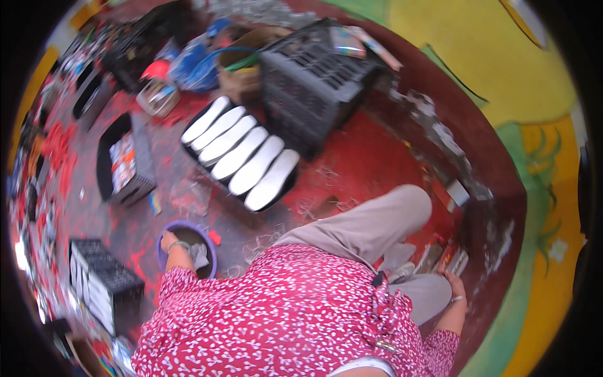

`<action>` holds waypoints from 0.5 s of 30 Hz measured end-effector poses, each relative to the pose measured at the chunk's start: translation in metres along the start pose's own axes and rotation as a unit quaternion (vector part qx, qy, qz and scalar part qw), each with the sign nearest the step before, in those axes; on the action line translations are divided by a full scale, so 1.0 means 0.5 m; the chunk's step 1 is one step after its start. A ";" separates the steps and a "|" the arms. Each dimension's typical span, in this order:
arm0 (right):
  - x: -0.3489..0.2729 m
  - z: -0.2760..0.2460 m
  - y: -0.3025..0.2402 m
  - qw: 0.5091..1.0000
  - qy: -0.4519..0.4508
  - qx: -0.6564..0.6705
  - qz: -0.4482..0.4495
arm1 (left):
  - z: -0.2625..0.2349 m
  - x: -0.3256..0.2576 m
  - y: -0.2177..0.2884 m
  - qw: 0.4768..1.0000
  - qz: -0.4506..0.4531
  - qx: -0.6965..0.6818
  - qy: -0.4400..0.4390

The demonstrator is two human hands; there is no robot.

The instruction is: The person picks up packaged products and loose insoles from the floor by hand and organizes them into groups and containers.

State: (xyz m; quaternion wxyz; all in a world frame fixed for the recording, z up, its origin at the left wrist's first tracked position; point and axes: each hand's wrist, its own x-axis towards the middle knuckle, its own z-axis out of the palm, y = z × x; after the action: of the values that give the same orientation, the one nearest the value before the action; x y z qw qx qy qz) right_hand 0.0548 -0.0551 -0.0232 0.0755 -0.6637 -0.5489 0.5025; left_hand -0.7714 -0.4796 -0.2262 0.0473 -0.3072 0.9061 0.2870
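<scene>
My left hand (169, 242) closes over the far left rim of a round purple basin (213, 242) on the left. A pale cloth-like thing (198, 256) lies inside the basin, by my wrist; its kind is hard to make out. My right hand (455, 286) lies against my bent knee at the right, fingers stretched out, with nothing visible in it. Just beyond its fingertips are slim boxes or packets (447, 256), partly hidden. Ahead of me, several white shoe insoles (239, 152) lie side by side on a dark crate.
An overturned black plastic crate (314, 78) stands by the wall, small packets (347, 41) on top. Grey bins, one holding orange packets (123, 162), sit at the left. Another dark crate with white pieces (94, 286) stands nearer. Scraps litter the red floor (370, 157).
</scene>
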 end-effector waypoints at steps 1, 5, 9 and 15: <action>-0.006 0.010 0.009 0.999 -0.015 0.041 -0.004 | 0.047 0.103 -0.003 0.992 0.120 0.002 -0.035; -0.156 -0.004 0.006 0.993 0.035 0.110 0.017 | 0.133 -0.174 0.255 0.939 0.331 0.042 -0.082; -0.262 0.021 0.004 0.980 0.105 0.165 -0.028 | 0.190 -0.441 0.459 0.819 0.507 -0.151 -0.220; -0.261 0.047 0.016 0.938 0.186 0.286 -0.068 | 0.121 -0.895 0.503 0.539 0.544 -0.356 -0.535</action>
State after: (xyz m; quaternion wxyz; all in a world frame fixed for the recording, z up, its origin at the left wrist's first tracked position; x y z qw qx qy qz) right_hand 0.0562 -0.1736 0.0364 0.3967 -0.6565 -0.4026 0.4995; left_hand -0.5625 -0.0469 -0.0355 0.2451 0.4640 0.5279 0.6678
